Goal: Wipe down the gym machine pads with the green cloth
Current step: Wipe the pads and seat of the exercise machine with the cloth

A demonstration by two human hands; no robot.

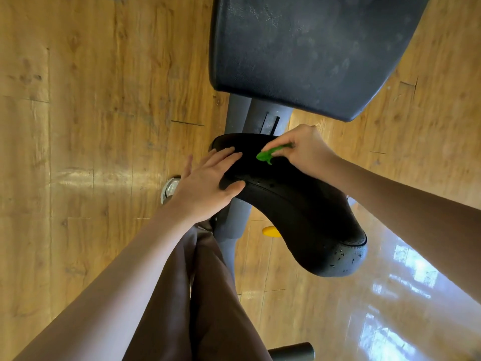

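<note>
green cloth (270, 154) mostly hidden under right hand (304, 149), large pad (307, 53) cropped

curved pad (299, 204): black vinyl-like cover, smooth, slight sheen, a stitched seam along its edge; droplets bead on the near end.
flat pad (307, 53): dark padded cover, fine leather-like grain, dull, mottled with pale smudges and spots.
green cloth (270, 153): soft fabric, matt, crumpled under the right hand (304, 149).
machine frame (234, 217): grey painted metal tubing, smooth, satin finish.
floor (91, 113): wood-grain planks, glossy, with bright window reflections and scuffs at some joints.
round cap (169, 188): shiny bare metal, mirror-like.
trousers (208, 295): brown woven cloth, matt, smooth drape.
yellow piece (270, 231): looks like smooth plastic.
</note>
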